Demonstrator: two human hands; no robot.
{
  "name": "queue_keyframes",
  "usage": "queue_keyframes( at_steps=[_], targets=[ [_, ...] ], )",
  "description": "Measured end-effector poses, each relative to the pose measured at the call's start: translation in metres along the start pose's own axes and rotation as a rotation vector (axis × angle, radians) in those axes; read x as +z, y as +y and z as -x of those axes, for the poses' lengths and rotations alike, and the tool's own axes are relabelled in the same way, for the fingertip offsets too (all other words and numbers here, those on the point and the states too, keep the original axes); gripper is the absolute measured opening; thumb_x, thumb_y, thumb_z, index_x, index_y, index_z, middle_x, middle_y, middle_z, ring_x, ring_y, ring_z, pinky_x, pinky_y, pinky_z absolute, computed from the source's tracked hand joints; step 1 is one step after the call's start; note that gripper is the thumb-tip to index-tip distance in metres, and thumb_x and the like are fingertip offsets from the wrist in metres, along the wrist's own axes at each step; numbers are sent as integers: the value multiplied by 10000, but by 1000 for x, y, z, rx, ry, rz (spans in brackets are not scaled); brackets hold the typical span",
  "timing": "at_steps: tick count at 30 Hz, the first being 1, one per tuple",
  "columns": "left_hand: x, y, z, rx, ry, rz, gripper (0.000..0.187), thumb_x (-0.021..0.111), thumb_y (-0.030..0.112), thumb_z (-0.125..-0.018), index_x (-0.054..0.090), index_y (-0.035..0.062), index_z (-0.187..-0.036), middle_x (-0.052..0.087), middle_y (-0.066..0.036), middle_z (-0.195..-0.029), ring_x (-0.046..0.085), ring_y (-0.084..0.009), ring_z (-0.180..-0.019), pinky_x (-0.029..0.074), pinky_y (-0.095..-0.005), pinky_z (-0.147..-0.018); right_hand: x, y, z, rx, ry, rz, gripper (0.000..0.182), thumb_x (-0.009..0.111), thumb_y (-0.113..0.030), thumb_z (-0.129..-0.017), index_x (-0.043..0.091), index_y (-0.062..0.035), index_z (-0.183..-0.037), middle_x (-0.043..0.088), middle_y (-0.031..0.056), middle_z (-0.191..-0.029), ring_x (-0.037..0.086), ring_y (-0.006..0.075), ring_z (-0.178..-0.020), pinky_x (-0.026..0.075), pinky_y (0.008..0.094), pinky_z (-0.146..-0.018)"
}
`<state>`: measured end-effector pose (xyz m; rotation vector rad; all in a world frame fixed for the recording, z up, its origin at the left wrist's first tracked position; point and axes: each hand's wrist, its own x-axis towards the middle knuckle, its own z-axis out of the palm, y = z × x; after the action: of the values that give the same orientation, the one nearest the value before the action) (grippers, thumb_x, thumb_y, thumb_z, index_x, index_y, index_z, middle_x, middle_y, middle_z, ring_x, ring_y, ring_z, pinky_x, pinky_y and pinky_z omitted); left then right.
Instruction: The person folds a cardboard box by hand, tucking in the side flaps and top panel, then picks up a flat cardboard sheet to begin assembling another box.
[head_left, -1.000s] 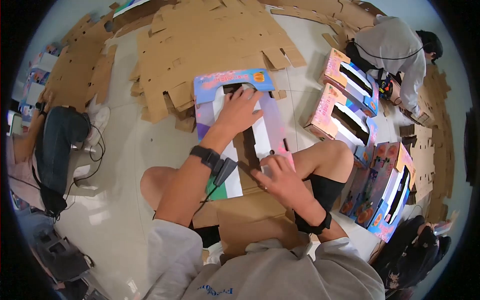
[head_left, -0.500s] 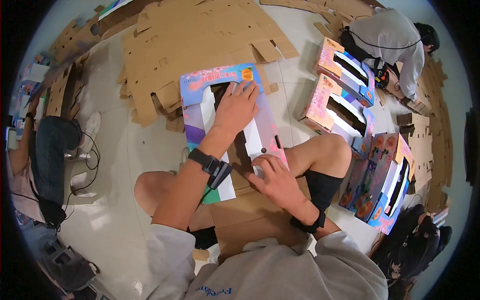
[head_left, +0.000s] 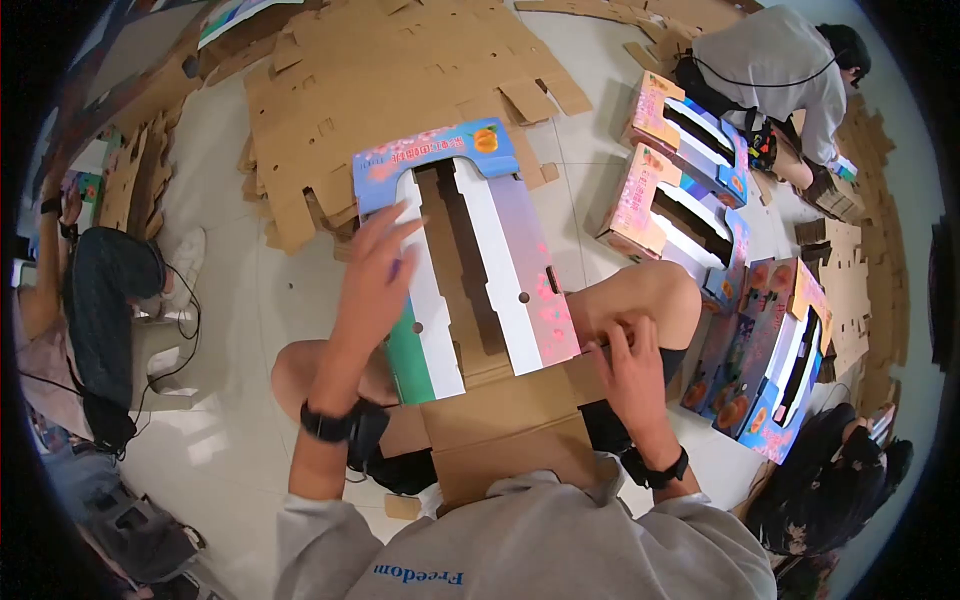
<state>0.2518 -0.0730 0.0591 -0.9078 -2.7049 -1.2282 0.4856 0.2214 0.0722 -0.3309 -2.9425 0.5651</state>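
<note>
A printed cardboard box [head_left: 543, 265] stands between my legs, its blue header with an orange fruit picture at the far end. Two white inner flaps line the long opening, and the brown inside shows between them. At the near end a plain brown end flap [head_left: 505, 425] lies folded out towards me. My left hand [head_left: 375, 275], slightly blurred, is over the box's left side with fingers spread. My right hand [head_left: 632, 370] is at the near right corner, its fingers bent and pinched around the box's edge.
Folded printed boxes [head_left: 665, 215] and a taller printed box [head_left: 755, 360] stand on the right. Flat brown cardboard sheets [head_left: 390, 75] cover the floor ahead. One person [head_left: 770, 70] crouches at upper right; another person's leg [head_left: 110, 310] is at left. A dark bag [head_left: 820, 490] lies lower right.
My left hand has come off the far end of the opening and moved left and nearer. My right hand has shifted right from the inner flap to the near right corner.
</note>
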Motion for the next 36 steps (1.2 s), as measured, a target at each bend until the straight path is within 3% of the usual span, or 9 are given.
queue_keyframes(
  at_steps=[3, 7, 9, 12, 16, 20, 24, 28, 36],
  targets=[
    [-26, -1, 76, -298, 112, -127, 325, 634, 42, -1007, 632, 13, -1330, 625, -186, -1302, 625, -378, -1197, 528, -457, -1010, 5, 12, 19, -188, -43, 198, 414, 823, -161, -847, 670, -22, -1206, 580, 155, -1134, 596, 355, -1035, 523, 472, -927],
    [-9, 4, 195, -589, 226, -315, 446, 663, 46, -973, 520, -68, -1380, 616, -225, -1194, 576, -435, -1150, 491, -494, -1006, -1, -2, 20, -117, -162, 181, 475, 831, -160, -845, 647, -27, -1262, 636, 145, -1007, 636, 362, -981, 538, 454, -880],
    [-7, 44, 223, -580, -19, -388, 504, 704, 37, -929, 518, -53, -1390, 615, -227, -1245, 563, -431, -1156, 474, -517, -1002, -8, 0, 20, -27, -227, -60, 467, 826, -155, -866, 640, -36, -1278, 654, 140, -908, 665, 357, -888, 556, 450, -800],
    [9, 80, 235, -524, 55, -418, 522, 727, 18, -891, 532, -48, -1371, 634, -211, -1264, 573, -419, -1141, 476, -514, -1004, -11, -3, 21, 14, -212, -190, 428, 817, -141, -895, 645, -50, -1277, 691, 135, -807, 713, 354, -773, 588, 430, -711],
    [10, 89, 241, -1090, 147, 384, 405, 757, 23, -885, 661, -4, -1278, 643, -193, -1279, 613, -368, -1130, 537, -433, -958, -3, 6, 54, -20, -253, -272, 386, 773, -145, -935, 651, -63, -1292, 735, 161, -984, 740, 365, -899, 602, 444, -805],
    [19, 91, 250, -252, -196, 23, 490, 741, -33, -891, 686, 92, -1362, 621, -123, -1367, 611, -337, -1236, 549, -430, -1019, -8, 5, 55, -365, -313, -257, 445, 728, -93, -943, 640, -69, -1378, 700, 166, -1281, 722, 339, -1112, 595, 426, -922],
    [0, 86, 230, 73, -467, -557, 598, 731, 98, -900, 620, 171, -1483, 561, -83, -1505, 544, -349, -1352, 475, -535, -1118, -16, 11, 47, -645, -440, 174, 627, 637, -71, -909, 542, -103, -1527, 561, 155, -1558, 571, 314, -1426, 490, 407, -1133],
    [9, 57, 244, 15, -435, -551, 678, 740, 175, -886, 571, 233, -1540, 548, -58, -1533, 539, -327, -1338, 456, -542, -1115, -1, 17, 38, -654, -411, 146, 611, 545, -121, -964, 501, -150, -1573, 516, 154, -1612, 521, 302, -1477, 447, 413, -1176],
    [16, 40, 240, 157, -51, -670, 600, 706, 64, -884, 711, 380, -1394, 455, -73, -1428, 390, -374, -1374, 427, -565, -1134, -13, 22, 33, -707, -315, 87, 705, 736, -162, -848, 578, -172, -1534, 502, 136, -1595, 504, 336, -1445, 451, 478, -1170]
  ],
)
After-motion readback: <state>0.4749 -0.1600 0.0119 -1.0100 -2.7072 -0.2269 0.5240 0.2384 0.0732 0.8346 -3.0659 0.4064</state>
